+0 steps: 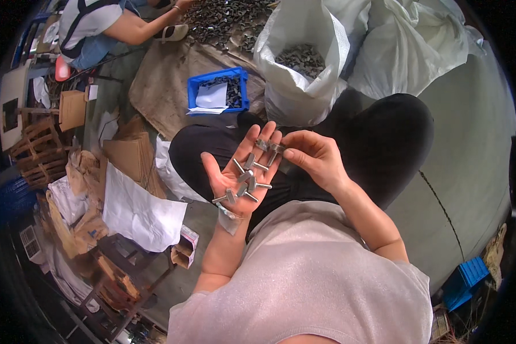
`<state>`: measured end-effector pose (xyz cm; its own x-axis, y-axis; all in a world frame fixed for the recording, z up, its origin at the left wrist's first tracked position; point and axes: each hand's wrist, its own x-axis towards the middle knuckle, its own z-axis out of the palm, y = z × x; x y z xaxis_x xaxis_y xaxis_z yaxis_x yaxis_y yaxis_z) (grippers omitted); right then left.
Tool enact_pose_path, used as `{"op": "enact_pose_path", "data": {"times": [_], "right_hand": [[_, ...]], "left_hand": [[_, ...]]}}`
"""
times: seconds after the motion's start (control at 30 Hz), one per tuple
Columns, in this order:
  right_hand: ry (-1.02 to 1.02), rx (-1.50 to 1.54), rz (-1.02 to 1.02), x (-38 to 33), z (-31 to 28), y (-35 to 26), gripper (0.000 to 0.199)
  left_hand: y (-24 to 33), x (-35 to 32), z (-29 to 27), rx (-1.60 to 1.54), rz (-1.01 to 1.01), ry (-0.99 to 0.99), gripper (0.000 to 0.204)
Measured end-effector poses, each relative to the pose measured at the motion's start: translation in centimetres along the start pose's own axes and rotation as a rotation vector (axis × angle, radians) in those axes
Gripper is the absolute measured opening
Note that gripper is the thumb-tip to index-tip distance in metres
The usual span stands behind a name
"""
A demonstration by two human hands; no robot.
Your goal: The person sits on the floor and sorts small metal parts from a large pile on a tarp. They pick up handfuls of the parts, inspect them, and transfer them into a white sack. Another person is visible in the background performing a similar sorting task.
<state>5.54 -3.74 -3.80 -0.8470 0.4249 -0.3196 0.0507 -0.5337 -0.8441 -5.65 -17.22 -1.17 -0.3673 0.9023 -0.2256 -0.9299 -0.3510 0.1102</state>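
My left hand [241, 178] lies palm up above my lap, its fingers stretched out. Several silvery T-head bolts [246, 176] rest loosely across the palm and fingers, pointing different ways. Around the wrist of that hand is a pale wrap [229, 219]. At the left fingertips, the thumb and index finger of my right hand [317, 159] are closed on the dark head of another T-head bolt [276, 149]. Its shank points down toward the left fingers. My right fingers partly hide this bolt.
Ahead, a blue crate [246, 106] holds dark metal parts and white paper. An open white woven sack [269, 74] contains similar parts; another sack [407, 57] stands beside it. A co-worker [100, 26] sits far left near a parts pile [226, 23]. Cardboard [135, 155] lies leftward.
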Motion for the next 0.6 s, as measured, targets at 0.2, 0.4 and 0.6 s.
{"op": "enact_pose_path", "data": {"times": [0.2, 0.4, 0.6], "right_hand": [[0.053, -0.042, -0.008, 0.0, 0.1, 0.2, 0.019], [0.148, -0.291, -0.215, -1.0, 1.0, -0.3, 0.013], [0.094, -0.738, -0.594, -0.7, 1.1, -0.4, 0.019]], "left_hand": [[-0.2, 0.1, 0.2, 0.049, -0.003, 0.034, 0.101], [-0.4, 0.1, 0.7, 0.05, -0.005, 0.081, 0.101], [-0.9, -0.3, 0.4, 0.056, -0.042, 0.158, 0.102]]}}
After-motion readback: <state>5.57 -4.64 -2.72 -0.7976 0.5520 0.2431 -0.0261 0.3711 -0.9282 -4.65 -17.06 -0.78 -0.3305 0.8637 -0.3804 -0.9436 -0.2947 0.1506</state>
